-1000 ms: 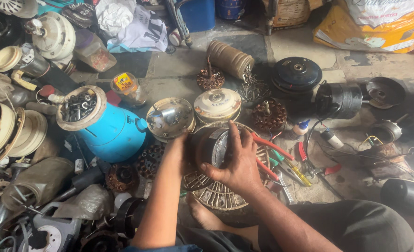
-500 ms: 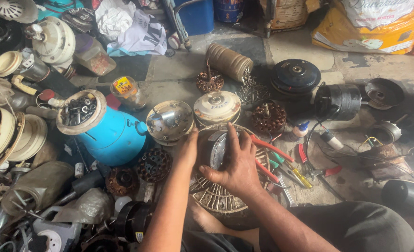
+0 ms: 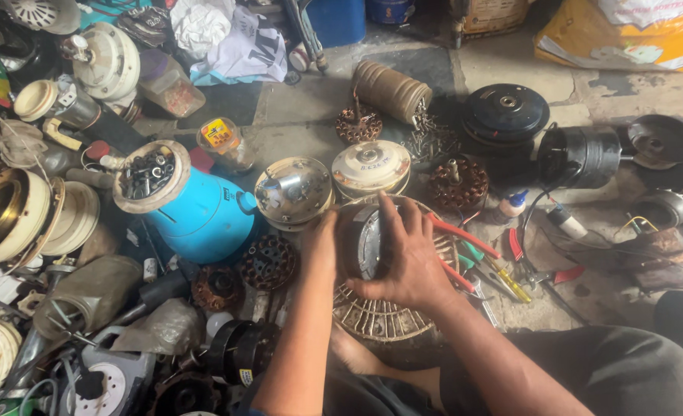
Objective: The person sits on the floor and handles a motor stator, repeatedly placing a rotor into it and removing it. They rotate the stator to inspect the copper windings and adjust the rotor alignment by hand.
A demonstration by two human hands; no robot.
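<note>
Both hands clamped on dark round motor housing: left hand bracing near flank, right hand spread over top, steadying it upright on perforated metal grille upon floor, beside pliers.

Right hand covers motor housing face; left hand palm unseen

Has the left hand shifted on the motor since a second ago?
Yes. The left hand has slid up the motor's left side toward the silver cover; earlier it sat lower. The right hand covers the motor's front.
</note>
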